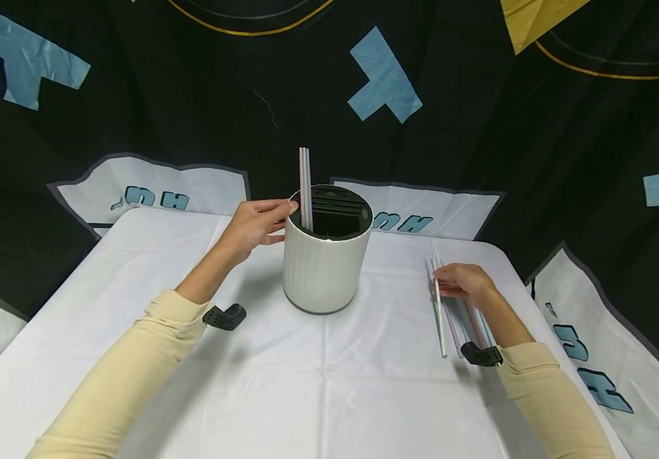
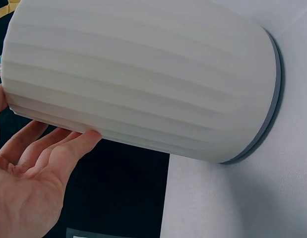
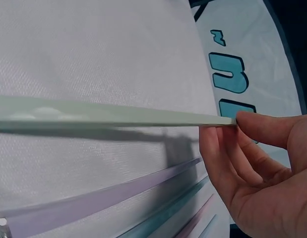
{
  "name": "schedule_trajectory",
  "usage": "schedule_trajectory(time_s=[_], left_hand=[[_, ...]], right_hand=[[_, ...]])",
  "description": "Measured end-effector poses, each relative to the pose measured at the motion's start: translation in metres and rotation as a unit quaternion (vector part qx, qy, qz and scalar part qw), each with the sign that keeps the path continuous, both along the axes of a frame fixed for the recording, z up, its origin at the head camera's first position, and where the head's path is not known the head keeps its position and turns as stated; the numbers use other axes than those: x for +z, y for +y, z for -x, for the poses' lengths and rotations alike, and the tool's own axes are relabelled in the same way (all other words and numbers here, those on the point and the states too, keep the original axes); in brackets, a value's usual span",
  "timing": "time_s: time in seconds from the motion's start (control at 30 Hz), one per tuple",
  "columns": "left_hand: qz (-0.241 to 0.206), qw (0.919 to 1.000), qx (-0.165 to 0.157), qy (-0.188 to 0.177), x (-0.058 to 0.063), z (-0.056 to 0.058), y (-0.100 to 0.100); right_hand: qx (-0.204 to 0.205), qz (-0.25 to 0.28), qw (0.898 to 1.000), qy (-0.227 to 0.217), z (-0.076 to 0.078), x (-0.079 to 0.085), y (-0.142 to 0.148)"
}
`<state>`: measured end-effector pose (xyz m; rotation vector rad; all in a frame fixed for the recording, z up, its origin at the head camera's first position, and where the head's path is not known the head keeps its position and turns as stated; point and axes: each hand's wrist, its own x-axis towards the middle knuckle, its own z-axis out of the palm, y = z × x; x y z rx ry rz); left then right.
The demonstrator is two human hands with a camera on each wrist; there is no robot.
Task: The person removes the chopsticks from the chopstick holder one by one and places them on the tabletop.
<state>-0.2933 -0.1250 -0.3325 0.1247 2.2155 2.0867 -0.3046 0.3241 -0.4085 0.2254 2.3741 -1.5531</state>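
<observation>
One loose left hand [image 1: 257, 226] is touching a round white ribbed bin [image 1: 325, 274]; right hand [image 1: 466, 280] is pinching a thin pale-green plastic-looking stick [image 3: 93, 113], fingertip-only hold risking slips!

Container [image 1: 325, 274]: off-white, vertically ribbed, with black inner rim [image 1: 358, 203] and dark grey base band [image 2: 279, 89]; strips: one pale green strip [image 3: 108, 113], others [image 3: 93, 197] lilac, teal and pink; cloth [image 1: 260, 401]: plain white; backdrop [image 1: 192, 95]: black, with light-blue patches [image 1: 385, 76]; lower panels [image 1: 157, 173]: white, dark-bordered, lettered teal; sleeves [image 1: 129, 370]: pale yellow
</observation>
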Motion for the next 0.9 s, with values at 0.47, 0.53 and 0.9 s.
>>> schedule_trajectory(time_s=[0.47,0.53,0.9], left_hand=[[-0.002,1.0000,-0.003,0.002,0.0000,-0.0003,0.0006],[-0.003,1.0000,-0.003,0.002,0.0000,-0.0002,0.0008],[-0.002,1.0000,-0.003,0.001,0.0007,-0.0002,0.0004]], right_hand=[[-0.024,-0.034,0.999,-0.003,0.0014,-0.0079,-0.0022],[-0.028,-0.033,0.999,-0.005,0.0011,-0.0080,-0.0021],[-0.030,-0.041,0.999,-0.012,0.0017,-0.0090,-0.0029]])
